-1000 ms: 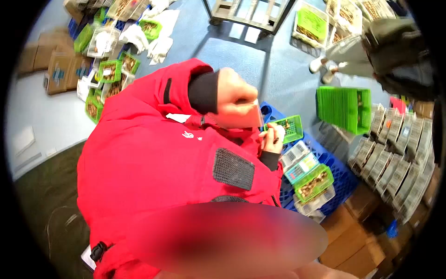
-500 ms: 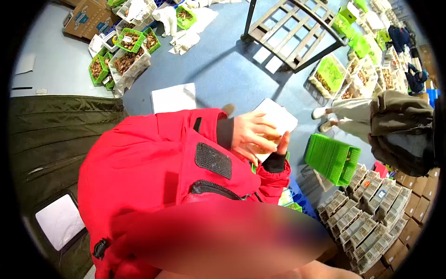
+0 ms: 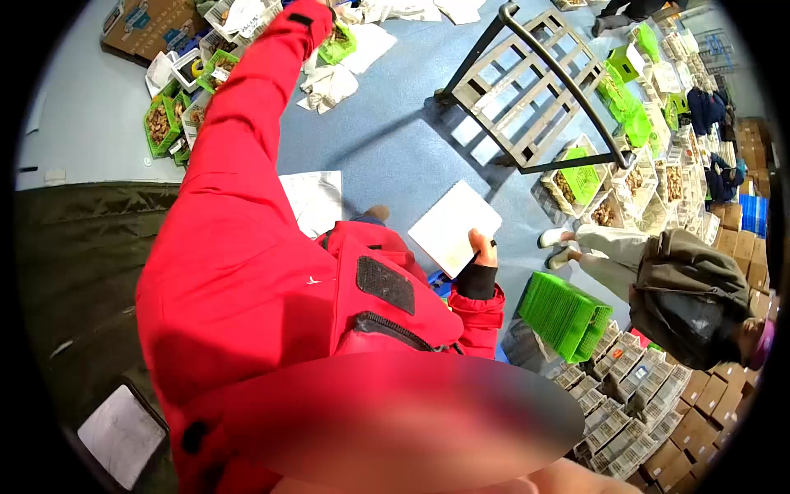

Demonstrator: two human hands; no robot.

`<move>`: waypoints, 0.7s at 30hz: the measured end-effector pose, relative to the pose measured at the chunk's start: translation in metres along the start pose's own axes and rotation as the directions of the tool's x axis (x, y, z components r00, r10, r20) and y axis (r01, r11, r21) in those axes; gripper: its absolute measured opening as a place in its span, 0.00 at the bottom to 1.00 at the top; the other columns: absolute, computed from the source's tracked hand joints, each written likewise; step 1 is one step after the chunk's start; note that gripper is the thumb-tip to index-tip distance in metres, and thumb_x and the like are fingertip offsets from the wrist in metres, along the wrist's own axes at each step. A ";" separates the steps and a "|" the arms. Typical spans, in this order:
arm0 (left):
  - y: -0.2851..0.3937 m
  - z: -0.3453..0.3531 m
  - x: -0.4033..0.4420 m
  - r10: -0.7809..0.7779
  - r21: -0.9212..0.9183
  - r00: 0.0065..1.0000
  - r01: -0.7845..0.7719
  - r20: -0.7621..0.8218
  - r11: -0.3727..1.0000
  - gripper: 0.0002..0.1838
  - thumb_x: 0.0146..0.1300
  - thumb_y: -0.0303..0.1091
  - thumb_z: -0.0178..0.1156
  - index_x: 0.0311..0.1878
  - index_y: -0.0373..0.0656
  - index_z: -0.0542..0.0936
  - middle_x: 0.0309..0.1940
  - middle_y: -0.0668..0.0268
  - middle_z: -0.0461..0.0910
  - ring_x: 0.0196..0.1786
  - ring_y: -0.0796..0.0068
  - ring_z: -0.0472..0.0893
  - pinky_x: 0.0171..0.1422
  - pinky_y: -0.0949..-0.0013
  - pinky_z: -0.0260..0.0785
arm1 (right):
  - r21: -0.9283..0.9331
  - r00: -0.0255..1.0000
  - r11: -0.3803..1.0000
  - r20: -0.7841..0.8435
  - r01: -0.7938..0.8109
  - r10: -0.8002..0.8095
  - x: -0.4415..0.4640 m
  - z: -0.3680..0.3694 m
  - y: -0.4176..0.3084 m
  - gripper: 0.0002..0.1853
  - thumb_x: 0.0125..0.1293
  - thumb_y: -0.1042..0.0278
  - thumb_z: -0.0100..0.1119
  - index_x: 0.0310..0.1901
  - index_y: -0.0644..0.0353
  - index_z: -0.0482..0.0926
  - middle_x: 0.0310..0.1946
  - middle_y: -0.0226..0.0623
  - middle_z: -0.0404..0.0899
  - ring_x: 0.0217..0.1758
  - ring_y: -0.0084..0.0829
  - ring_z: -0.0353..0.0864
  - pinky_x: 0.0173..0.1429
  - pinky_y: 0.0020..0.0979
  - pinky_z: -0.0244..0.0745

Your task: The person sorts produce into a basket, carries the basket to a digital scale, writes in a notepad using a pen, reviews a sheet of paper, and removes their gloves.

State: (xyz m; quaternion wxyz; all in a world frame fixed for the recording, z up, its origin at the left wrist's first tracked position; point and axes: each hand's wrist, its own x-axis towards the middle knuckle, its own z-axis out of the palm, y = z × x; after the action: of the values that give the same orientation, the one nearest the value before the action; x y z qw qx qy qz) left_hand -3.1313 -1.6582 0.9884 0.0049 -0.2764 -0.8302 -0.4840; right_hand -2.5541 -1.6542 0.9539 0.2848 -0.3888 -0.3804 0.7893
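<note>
My right hand (image 3: 481, 247) is closed on the near edge of an open notebook (image 3: 455, 226), its thumb lying on the blank-looking white page. A small dark item shows by that thumb; I cannot make out what it is. My left arm, in a red sleeve (image 3: 239, 123), stretches to the top left. Its cuff is beside a small green basket (image 3: 337, 47) of brown pieces, and the left hand's fingers cannot be made out there. A white sheet (image 3: 314, 200) lies between my arms, near the tip of my shoe (image 3: 378, 212).
A metal-framed cart (image 3: 527, 90) stands ahead. To the right are a person (image 3: 691, 288), stacked green baskets (image 3: 564, 314) and rows of pale crates (image 3: 625, 403). Produce-filled baskets (image 3: 160, 123) and a cardboard box (image 3: 152, 25) sit at left. White cloths (image 3: 329, 86) lie on the blue floor.
My left hand has left the notebook, and the arm has swung out to the top left over the baskets. The right hand still holds the notebook, now lower and more fully visible.
</note>
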 end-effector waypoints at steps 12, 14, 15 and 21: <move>-0.128 0.061 0.124 -0.109 -0.036 0.893 0.138 0.437 0.990 0.33 0.57 0.37 0.56 0.64 0.55 0.52 0.43 0.61 0.72 0.39 0.71 0.74 0.33 0.67 0.70 | 0.218 0.980 0.971 -0.152 -0.095 0.130 0.031 0.051 -0.014 0.14 0.55 0.69 0.49 0.42 0.68 0.70 0.34 0.39 0.76 0.37 0.33 0.78 0.42 0.32 0.74; -0.152 0.081 0.148 -0.113 -0.140 0.822 0.227 0.558 0.964 0.33 0.57 0.39 0.56 0.64 0.56 0.52 0.44 0.61 0.71 0.39 0.71 0.74 0.32 0.66 0.70 | 0.266 0.972 0.958 -0.174 -0.109 0.159 0.035 0.057 -0.016 0.14 0.55 0.69 0.49 0.42 0.68 0.70 0.34 0.38 0.76 0.36 0.32 0.78 0.42 0.30 0.74; -0.160 0.103 0.157 -0.109 -0.205 0.758 0.307 0.643 0.929 0.33 0.57 0.40 0.56 0.64 0.57 0.52 0.44 0.62 0.71 0.39 0.71 0.74 0.32 0.66 0.70 | 0.188 0.969 0.982 -0.239 -0.023 0.069 0.030 0.060 -0.017 0.15 0.55 0.69 0.49 0.42 0.69 0.70 0.35 0.39 0.77 0.36 0.32 0.78 0.42 0.30 0.74; 0.004 0.152 -0.111 0.715 -0.702 -0.017 -0.209 0.699 0.681 0.53 0.41 0.40 0.68 0.67 0.50 0.44 0.67 0.62 0.47 0.66 0.60 0.53 0.55 0.53 0.65 | 0.303 0.926 0.945 -0.377 0.125 -0.002 0.036 0.040 -0.022 0.15 0.53 0.71 0.53 0.42 0.69 0.71 0.34 0.40 0.77 0.34 0.31 0.78 0.39 0.31 0.74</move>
State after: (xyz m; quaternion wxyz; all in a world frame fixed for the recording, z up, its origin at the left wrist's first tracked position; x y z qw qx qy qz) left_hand -2.9960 -1.5846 0.8808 -0.4048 -0.7745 -0.3671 -0.3185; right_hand -2.6027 -1.6306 0.9743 0.4368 -0.4668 -0.1983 0.7430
